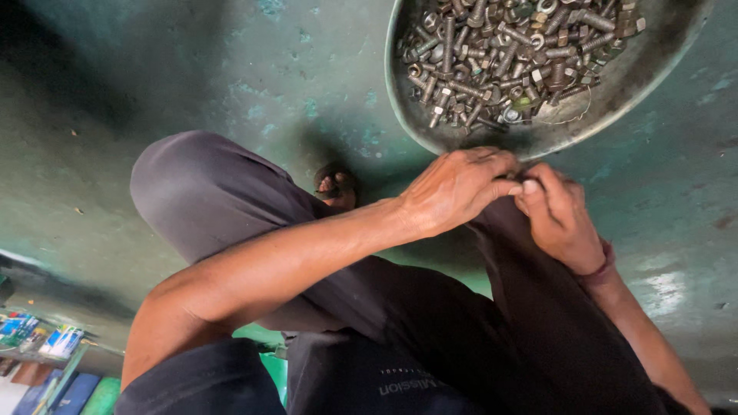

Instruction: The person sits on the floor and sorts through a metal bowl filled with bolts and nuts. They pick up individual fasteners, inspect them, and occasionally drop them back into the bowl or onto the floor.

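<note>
1. Green worn floor (231,84) fills the background, scuffed, with pale patches; the person squats over it.
2. Nearest, at 6 o'clock: dark trousers (400,338) over two bent knees, one knee up at 9 o'clock.
3. One foot (336,187) in a sandal peeks out at centre, between the knee and the hands.
4. Left hand (457,188), just right of centre: fingers curled, thumb pressed toward the other hand; whatever it pinches is hidden, cannot tell.
5. Right hand (557,215) at 3 o'clock, touching the left at the fingertips; fingers bent tight, one thumbnail showing. Contents too small to see, cannot tell. One reddish band on that wrist.
6. Two hands meet just below the pan rim.
7. Farthest, at 1 o'clock: one round metal pan (661,58) on the floor, holding a heap of bolts and nuts (511,54), dozens, too many to count, greyish and rusty.
8. At 8 o'clock, low corner: coloured packets (38,338), blurred, count unclear.
</note>
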